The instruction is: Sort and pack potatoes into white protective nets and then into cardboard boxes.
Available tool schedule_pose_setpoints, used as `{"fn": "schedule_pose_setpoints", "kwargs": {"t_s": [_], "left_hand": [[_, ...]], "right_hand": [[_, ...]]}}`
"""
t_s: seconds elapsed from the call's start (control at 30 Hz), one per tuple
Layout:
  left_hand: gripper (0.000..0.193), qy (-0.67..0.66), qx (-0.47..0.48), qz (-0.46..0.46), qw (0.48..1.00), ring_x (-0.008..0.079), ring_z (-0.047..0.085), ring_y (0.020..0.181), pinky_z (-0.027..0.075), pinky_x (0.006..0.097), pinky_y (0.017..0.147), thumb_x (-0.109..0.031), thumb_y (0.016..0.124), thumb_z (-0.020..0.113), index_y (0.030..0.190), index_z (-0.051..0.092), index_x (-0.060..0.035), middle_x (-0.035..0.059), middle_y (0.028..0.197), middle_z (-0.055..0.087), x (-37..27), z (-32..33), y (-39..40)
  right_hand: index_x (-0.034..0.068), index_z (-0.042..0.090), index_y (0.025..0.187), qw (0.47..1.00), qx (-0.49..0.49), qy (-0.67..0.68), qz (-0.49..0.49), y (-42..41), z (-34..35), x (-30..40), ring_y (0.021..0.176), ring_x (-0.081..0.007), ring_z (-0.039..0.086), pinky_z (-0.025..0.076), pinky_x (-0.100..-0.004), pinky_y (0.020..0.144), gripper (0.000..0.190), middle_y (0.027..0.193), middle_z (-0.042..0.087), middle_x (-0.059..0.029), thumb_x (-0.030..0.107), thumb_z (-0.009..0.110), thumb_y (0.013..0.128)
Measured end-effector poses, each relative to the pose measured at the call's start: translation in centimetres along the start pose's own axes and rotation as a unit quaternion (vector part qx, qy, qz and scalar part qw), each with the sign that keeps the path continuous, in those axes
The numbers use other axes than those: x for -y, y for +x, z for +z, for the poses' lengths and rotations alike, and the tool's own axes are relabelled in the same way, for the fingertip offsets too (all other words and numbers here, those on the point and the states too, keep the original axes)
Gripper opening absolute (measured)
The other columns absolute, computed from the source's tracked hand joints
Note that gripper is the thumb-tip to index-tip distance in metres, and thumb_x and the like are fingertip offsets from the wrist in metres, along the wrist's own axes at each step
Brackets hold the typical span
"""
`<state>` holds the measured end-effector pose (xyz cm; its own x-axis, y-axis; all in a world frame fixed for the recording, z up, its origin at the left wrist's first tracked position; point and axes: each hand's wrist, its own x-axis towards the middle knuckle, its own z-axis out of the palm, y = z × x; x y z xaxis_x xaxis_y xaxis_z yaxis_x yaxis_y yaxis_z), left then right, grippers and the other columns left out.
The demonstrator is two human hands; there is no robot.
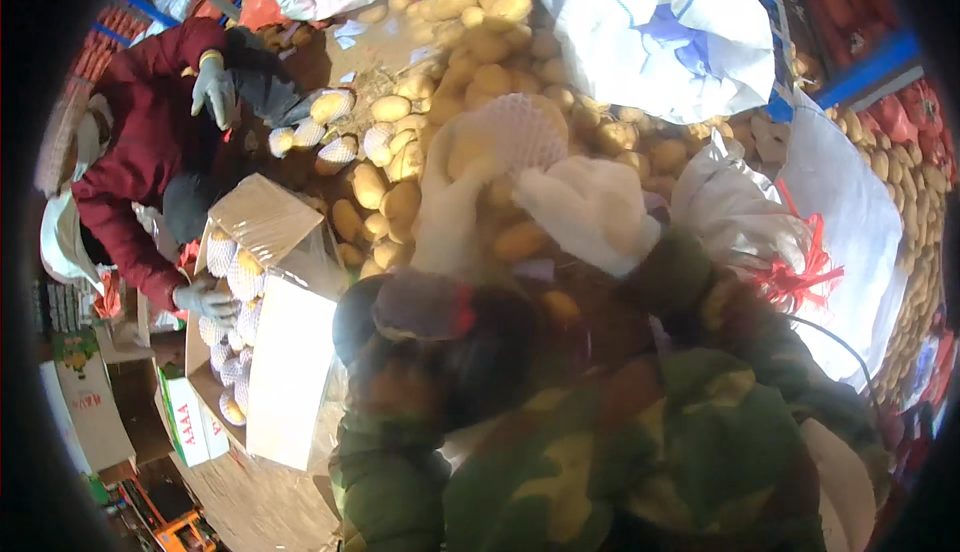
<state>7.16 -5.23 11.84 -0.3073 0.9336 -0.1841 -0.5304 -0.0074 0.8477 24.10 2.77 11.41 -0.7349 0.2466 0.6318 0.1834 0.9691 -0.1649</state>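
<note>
In the middle of the head view, my left hand (454,199), in a white glove, is closed on a large potato (551,113) partly covered by a white foam net sleeve (521,132). My right hand (592,203), also gloved in white, is at the lower right of the net; blur hides whether its fingers grip the sleeve. Both hands are above a heap of loose potatoes (487,49). Several netted potatoes (336,154) lie left of the heap. An open cardboard box (289,372) at the left holds more potatoes in foam nets (244,282).
A co-worker in a dark red jacket (142,132) has one gloved hand (206,302) in the box. White woven sacks (675,34) stand at the upper right, a tied bag with red string (750,222) at the right. Stacked cartons (94,409) are lower left.
</note>
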Motion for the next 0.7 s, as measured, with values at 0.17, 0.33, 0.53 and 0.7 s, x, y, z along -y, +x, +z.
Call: {"fn": "schedule_pose_setpoints", "kwargs": {"t_s": [0.17, 0.33, 0.53, 0.7], "left_hand": [[0.061, 0.102, 0.054, 0.185, 0.976, 0.0327, 0.059, 0.127, 0.054, 0.0457, 0.103, -0.016, 0.086, 0.075, 0.142, 0.053, -0.0062, 0.0158, 0.139, 0.058, -1.0, -5.6, -1.1], [0.074, 0.572, -0.212, 0.484, 0.627, 0.0417, 0.06, 0.119, 0.052, 0.0469, 0.103, 0.002, 0.056, 0.088, 0.126, 0.065, -0.0075, 0.0222, 0.127, 0.061, -3.9, -16.4, -7.7], [0.04, 0.077, -0.339, 0.229, 0.909, 0.0223, 0.069, 0.103, 0.061, 0.037, 0.072, -0.029, 0.097, 0.067, 0.129, 0.061, -0.0071, 0.0088, 0.118, 0.068, -12.9, -32.1, -20.7], [0.045, 0.193, -0.456, 0.117, 0.861, 0.0256, 0.068, 0.111, 0.058, 0.0446, 0.092, -0.029, 0.098, 0.064, 0.136, 0.061, -0.0067, 0.0079, 0.123, 0.069, -14.4, -47.5, -27.3]], "right_hand": [[0.007, 0.068, 0.114, 0.97, -0.114, 0.158, 0.144, -0.2, 1.0, -0.4, 0.081, -0.0177, 0.069, 0.057, -0.0318, 0.068, 0.017, 0.094, 0.071, -0.0067, 0.015, 0.07, 0.098], [0.001, 0.07, 0.109, 0.938, -0.01, 0.174, 0.301, -0.7, 2.1, -2.5, 0.081, -0.015, 0.068, 0.055, -0.0309, 0.073, 0.015, 0.088, 0.072, -0.0074, 0.013, 0.069, 0.101], [0.003, 0.071, 0.104, 0.973, 0.081, 0.103, 0.19, -3.2, 4.9, -3.3, 0.082, -0.0329, 0.071, 0.055, -0.0373, 0.074, 0.012, 0.089, 0.071, -0.0174, 0.01, 0.073, 0.094], [0.004, 0.07, 0.103, 0.97, 0.088, 0.082, 0.212, -3.6, 5.9, -3.8, 0.085, -0.0342, 0.072, 0.055, -0.0379, 0.075, 0.012, 0.09, 0.072, -0.0159, 0.011, 0.074, 0.094]]}}
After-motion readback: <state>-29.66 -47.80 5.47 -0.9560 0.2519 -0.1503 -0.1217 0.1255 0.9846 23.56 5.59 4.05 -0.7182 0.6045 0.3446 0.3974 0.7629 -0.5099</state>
